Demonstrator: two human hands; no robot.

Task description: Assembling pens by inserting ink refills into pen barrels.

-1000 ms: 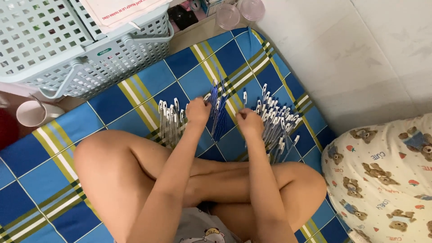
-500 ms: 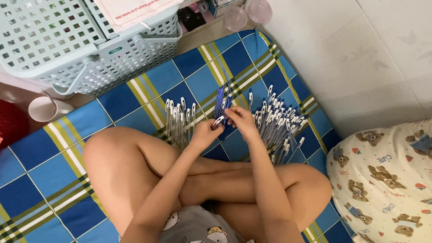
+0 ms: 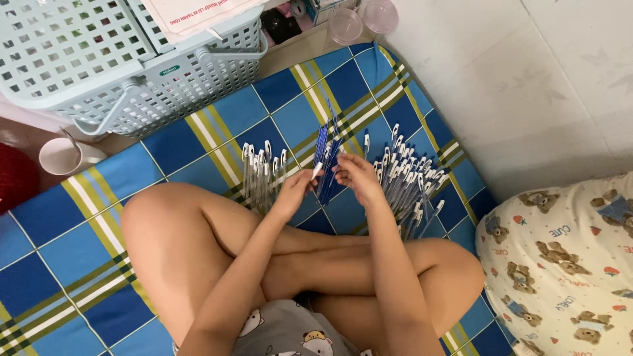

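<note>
Head view: person sits cross-legged on a blue plaid mat [image 3: 198, 132], both hands out past the knees. Left hand [image 3: 293, 191] pinches a white-tipped pen [image 3: 317, 171] between fingertips, fingers closed on it. Right hand [image 3: 356, 175] meets it at the same spot, fingers curled toward that pen; can't tell if it grips. Just behind the hands, on the mat, lies a small blue pile of refills [image 3: 326, 161], fanned out and touching the hands' area. Left of the blue pile, a row of clear pens with white caps [image 3: 260, 171] lies on the mat. Right of the blue pile, a bigger heap of capped pens [image 3: 412, 181] spreads toward the mat's edge. Beyond the mat, a pale lattice basket [image 3: 99, 59]. Far right of the mat, a bear-print pillow [image 3: 567, 264] on the tile floor [image 3: 527, 79].
</note>
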